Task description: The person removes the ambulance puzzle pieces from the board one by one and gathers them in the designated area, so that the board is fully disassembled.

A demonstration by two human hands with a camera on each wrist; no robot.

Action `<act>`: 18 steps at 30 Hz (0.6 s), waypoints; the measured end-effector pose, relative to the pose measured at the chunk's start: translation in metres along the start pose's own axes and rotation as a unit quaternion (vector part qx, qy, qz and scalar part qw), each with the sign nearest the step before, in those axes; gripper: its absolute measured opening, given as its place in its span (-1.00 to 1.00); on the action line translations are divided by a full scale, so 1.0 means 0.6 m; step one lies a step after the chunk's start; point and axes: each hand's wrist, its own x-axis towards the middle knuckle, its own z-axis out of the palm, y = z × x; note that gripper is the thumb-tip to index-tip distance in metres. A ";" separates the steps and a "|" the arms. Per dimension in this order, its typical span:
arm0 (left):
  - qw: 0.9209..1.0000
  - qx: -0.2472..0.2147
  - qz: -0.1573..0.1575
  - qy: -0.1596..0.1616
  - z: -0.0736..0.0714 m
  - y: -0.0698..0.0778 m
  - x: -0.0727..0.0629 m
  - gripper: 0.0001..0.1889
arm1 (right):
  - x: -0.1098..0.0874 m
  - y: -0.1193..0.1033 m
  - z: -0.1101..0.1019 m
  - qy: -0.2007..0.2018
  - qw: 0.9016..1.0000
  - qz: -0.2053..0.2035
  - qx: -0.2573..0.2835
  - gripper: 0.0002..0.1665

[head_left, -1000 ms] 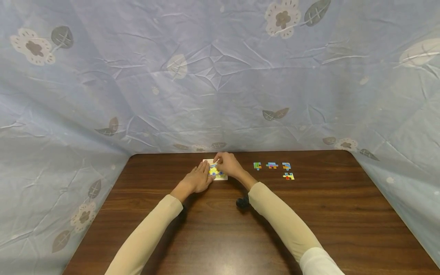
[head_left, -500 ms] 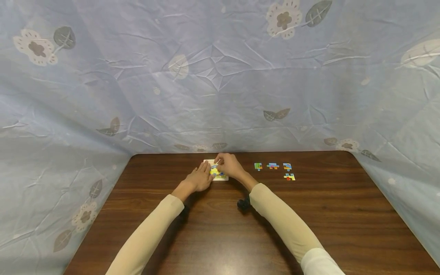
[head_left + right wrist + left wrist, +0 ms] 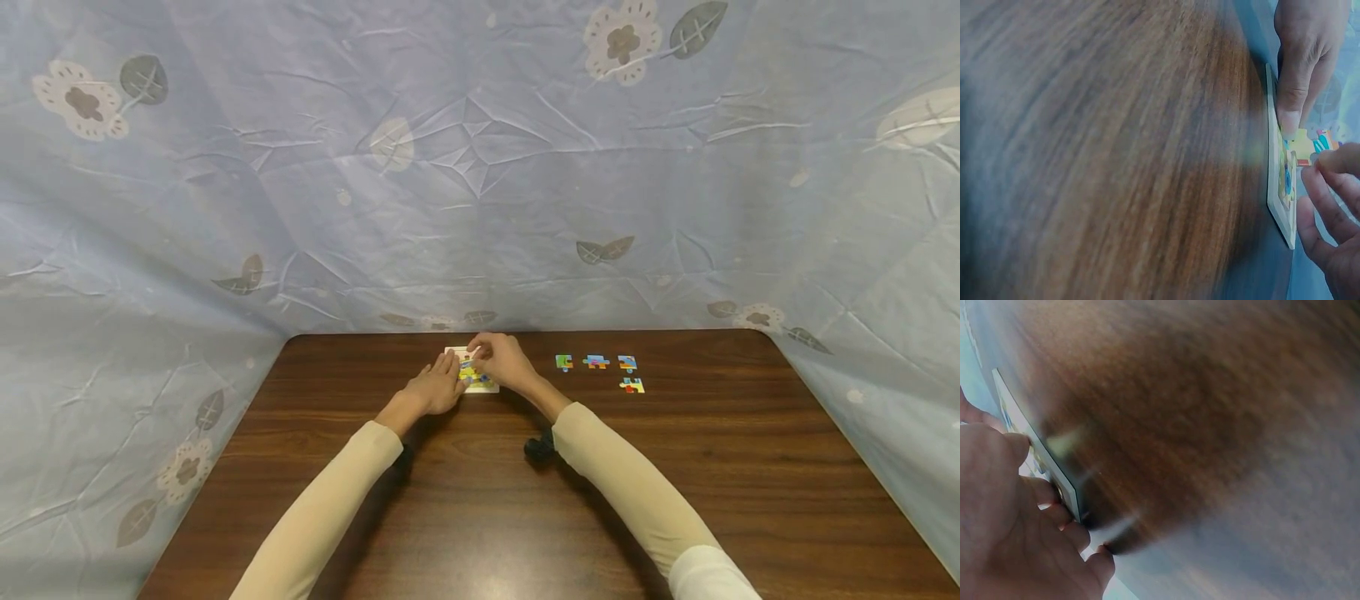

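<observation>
A small puzzle board with a pale rim and a mostly yellow picture lies near the table's far edge. My left hand rests on its left side with the fingers extended; in the left wrist view, fingertips stand along the edge of the board. From the right, my right hand reaches over the board. In the right wrist view its thumb and finger pinch a colourful jigsaw piece, tilted up above the board. The left thumb presses on the board beside that piece. My right fingers hide part of the picture in the head view.
Several loose jigsaw pieces lie to the right, among them a green one, a blue one and a yellow and red one. A flowered cloth hangs behind the brown table. Under the right sleeve shows a black object.
Both hands stay at the board. The right forearm has shifted slightly to the right, and the right fingers have moved a little over the picture. The loose pieces lie as before.
</observation>
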 end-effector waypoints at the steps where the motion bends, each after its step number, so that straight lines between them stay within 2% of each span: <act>1: 1.000 -0.001 0.000 0.002 0.000 0.001 -0.001 -0.24 | 0.000 0.000 -0.001 -0.001 1.000 -0.003 -0.003 -0.80; 6: 1.000 -0.011 -0.005 0.003 -0.006 0.004 -0.005 -0.25 | -0.004 -0.002 -0.006 -0.010 0.999 -0.024 -0.022 -0.89; 10: 0.999 -0.034 -0.013 -0.010 -0.011 0.006 -0.007 -0.25 | -0.009 -0.011 -0.014 -0.022 0.999 -0.036 -0.020 -0.87; 14: 0.998 -0.061 -0.017 -0.016 -0.010 0.006 -0.004 -0.25 | -0.015 -0.018 -0.032 -0.010 0.999 -0.034 -0.018 -0.84; 18: 0.998 -0.067 -0.016 -0.010 -0.004 0.002 0.002 -0.25 | -0.022 -0.012 -0.056 0.014 0.999 -0.026 -0.014 -0.82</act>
